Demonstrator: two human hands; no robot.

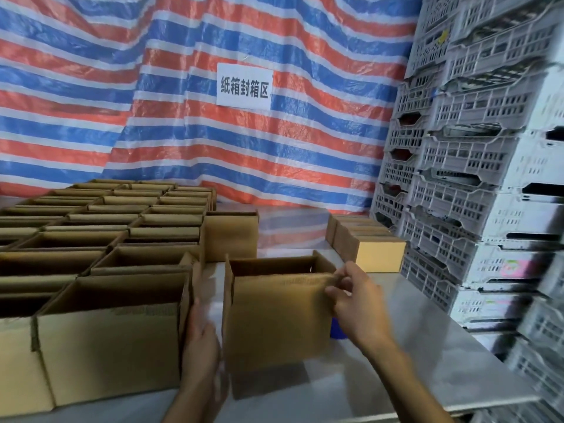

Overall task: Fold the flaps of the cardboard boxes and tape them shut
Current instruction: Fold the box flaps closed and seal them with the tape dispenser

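Open box [274, 315] stands on the tabletop [412, 346], just clear of the block of unsealed boxes [106, 340] at left; flaps upright, no tape visible on it. Right hand [357, 303] pinches the top right corner of the near flap [280, 288]; left hand [200, 340] lies along the box's left wall, in the narrow gap beside the neighbouring box, fingers apparently straight though blurred; hands apart, one each side. Judged step: start of flap folding; taping not begun.

Risks: the left gap is tight, so a flap or the left hand may catch the neighbour's raised flap and drag it; folding the long near flap before the short side ones would leave an uneven seam; the box is gripped at one corner only, so it may skew or slide on the smooth metal. Blue object [337, 329] behind the box is mostly hidden; cannot tell whether it is the tape. Sealed boxes [378, 254] sit well apart at right, beside stacked crates [473, 178].
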